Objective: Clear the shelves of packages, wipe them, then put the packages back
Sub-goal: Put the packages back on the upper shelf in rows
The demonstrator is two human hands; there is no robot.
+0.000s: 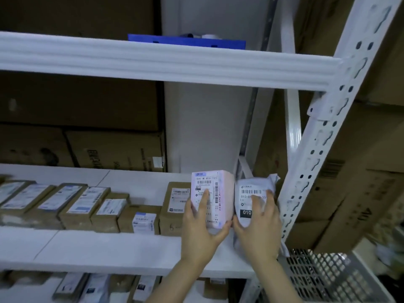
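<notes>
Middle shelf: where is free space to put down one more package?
The middle shelf is bare along its front strip, before the row of cardboard boxes, and behind that row. Crowded at the right end, where the left hand and right hand hold the pink box and grey bag.

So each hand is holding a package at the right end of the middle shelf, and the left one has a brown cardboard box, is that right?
Not quite. In the head view the left hand holds a pale pink-white box with a shipping label, not a brown cardboard one. The rest stands: the right hand holds a grey mailer bag, both at the right end of the middle shelf.
</notes>
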